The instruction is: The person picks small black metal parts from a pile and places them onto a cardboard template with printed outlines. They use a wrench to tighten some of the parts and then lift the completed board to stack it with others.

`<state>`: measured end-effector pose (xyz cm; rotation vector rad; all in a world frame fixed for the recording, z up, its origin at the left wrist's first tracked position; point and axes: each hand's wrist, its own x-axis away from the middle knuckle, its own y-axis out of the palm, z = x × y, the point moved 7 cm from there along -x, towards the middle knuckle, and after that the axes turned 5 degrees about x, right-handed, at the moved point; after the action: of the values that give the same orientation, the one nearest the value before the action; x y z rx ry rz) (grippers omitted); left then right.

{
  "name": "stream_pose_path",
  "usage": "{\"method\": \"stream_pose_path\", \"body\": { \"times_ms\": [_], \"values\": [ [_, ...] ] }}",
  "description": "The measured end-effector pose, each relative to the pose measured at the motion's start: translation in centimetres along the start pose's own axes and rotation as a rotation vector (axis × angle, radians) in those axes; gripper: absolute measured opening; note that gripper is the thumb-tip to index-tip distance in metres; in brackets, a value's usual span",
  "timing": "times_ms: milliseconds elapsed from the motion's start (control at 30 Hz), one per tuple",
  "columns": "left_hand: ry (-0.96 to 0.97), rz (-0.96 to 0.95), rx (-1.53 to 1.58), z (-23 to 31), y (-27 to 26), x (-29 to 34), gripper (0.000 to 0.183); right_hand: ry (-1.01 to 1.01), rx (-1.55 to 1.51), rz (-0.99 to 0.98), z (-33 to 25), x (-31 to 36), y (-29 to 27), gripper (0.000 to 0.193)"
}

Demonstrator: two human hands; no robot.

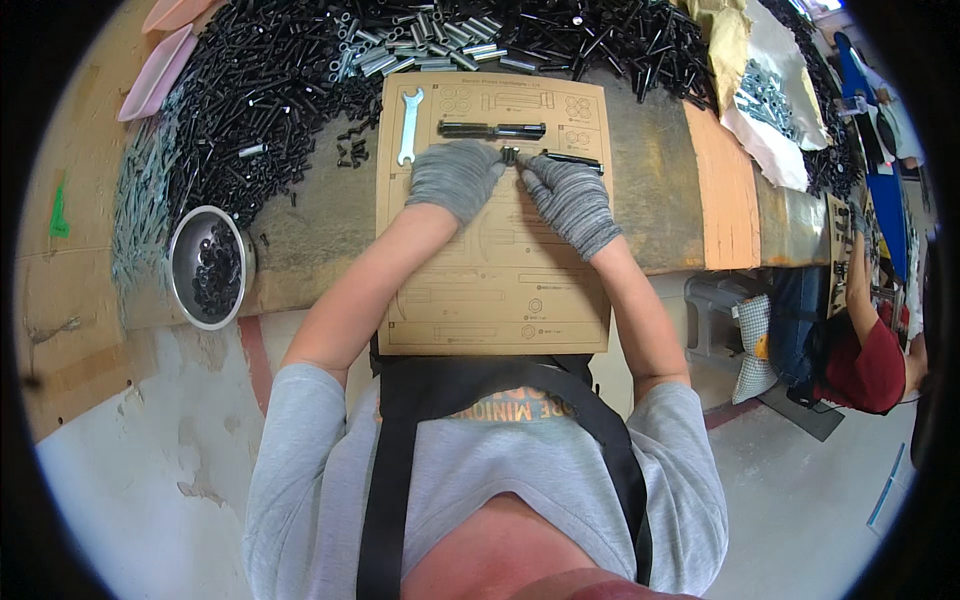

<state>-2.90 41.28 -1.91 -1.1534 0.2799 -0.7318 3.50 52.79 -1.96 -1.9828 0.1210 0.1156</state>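
On the brown cardboard template (500, 290) lying across the tabletop (650, 200), both gloved hands are meeting at a small dark nut-like part (510, 155). The left hand (455, 178) is curling its fingers in from the left, its grip pinching the small part at the fingertips. The right hand (572, 200) is coming in from the right, its grip pressing together on the near end of a thin black rod (572, 159) that is lying just to the right of the small part and pointing away to the right. Whether the rod and the small part are already joined, I cannot tell.

Just beyond the hands, a thicker black cylinder assembly (491, 129) is lying crosswise on the template, and a flat silver wrench (408, 125) is resting upright near the template's left edge. A great heap of black tubes and bolts (290, 70) is spreading over the far side of the tabletop, with a cluster of silver sleeves (420, 45) among them. A steel bowl (208, 268) holding dark small parts is sitting at the left, near the tabletop's front edge. Another person in a red shirt (872, 365) is sitting at the far right.
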Motion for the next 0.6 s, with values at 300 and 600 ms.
{"method": "stream_pose_path", "body": {
  "times_ms": [300, 600],
  "values": [
    [-0.194, 0.438, 0.410, -9.6, -5.4, 5.7, 0.031, 0.255, 0.117, 0.331, 9.2, -7.2, -9.0, 0.021],
    [-0.325, 0.652, 0.493, -16.9, -2.4, 10.3, 0.025, 0.577, 0.352, 0.251, 10.4, -15.0, -7.3, 0.063]
  ]
}}
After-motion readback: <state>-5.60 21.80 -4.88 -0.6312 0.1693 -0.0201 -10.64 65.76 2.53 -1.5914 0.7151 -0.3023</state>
